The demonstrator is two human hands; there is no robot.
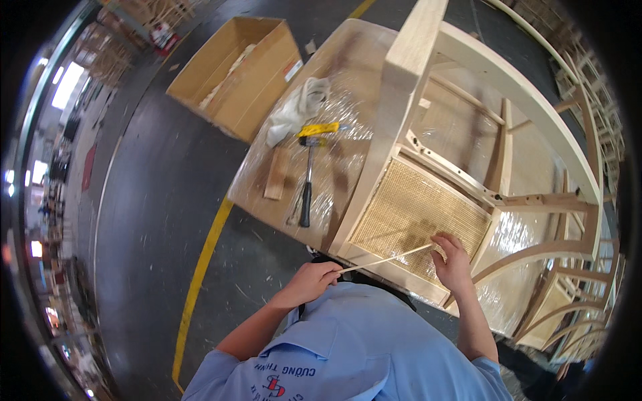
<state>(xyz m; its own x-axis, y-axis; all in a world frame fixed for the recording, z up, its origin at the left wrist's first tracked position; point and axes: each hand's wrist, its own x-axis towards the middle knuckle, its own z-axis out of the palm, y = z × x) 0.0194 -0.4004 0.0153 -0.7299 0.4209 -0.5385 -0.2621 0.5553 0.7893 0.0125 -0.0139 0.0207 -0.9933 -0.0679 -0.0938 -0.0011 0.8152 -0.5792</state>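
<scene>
A thin, pale wooden strip (pixel 384 260) slants across the front of a chair frame in front of my body. My left hand (pixel 309 283) is closed round its lower left end. At the strip's upper right end are the curled thumb and fingers of my right hand (pixel 453 262), which appear to pinch it. Below the strip lies a woven cane panel (pixel 414 217), set within the light wood chair frame (pixel 374 177). The chair frame rests on its side on a plastic-wrapped table (pixel 261 194). My right hand is over the panel's near right part.
Left of the frame lie a hammer (pixel 307 197) with a black handle, a yellow tool (pixel 319 129), a white cloth (pixel 301 110) and a wood block (pixel 276 175). An open cardboard box (pixel 254 93) stands beyond the table. More chair frames (pixel 568 294) are at the right.
</scene>
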